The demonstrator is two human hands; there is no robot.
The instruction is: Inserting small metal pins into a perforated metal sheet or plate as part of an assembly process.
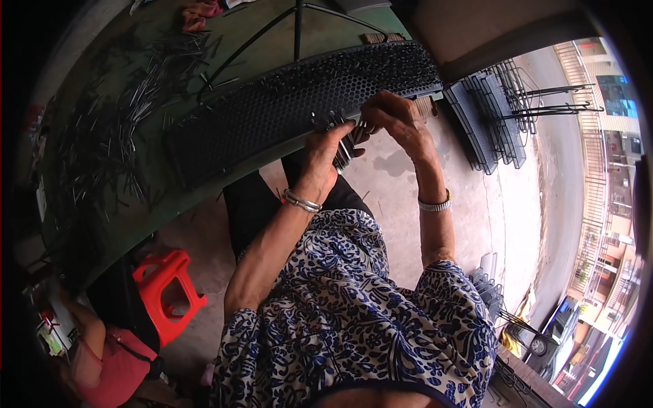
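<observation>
My left hand (321,156) is wrapped round a bundle of thin dark metal rods (343,158), whose ends stick out past the fingers. Close beside it, my right hand (401,122) has its fingers pinched together at the near edge of a long black tray. What the right fingertips hold, if anything, is too small to make out. The tray (238,139) is full of honeycomb holes and lies slantwise along the table's edge. Dark rod ends (381,68) stand packed in its far and right part, while bare holes show toward the left.
Loose dark rods (129,115) lie scattered over the green table (258,44). A black metal stand (298,30) rises behind the tray. Stacked black racks (479,122) stand on the floor at right. A red stool (170,296) and a person in pink (119,367) are at lower left.
</observation>
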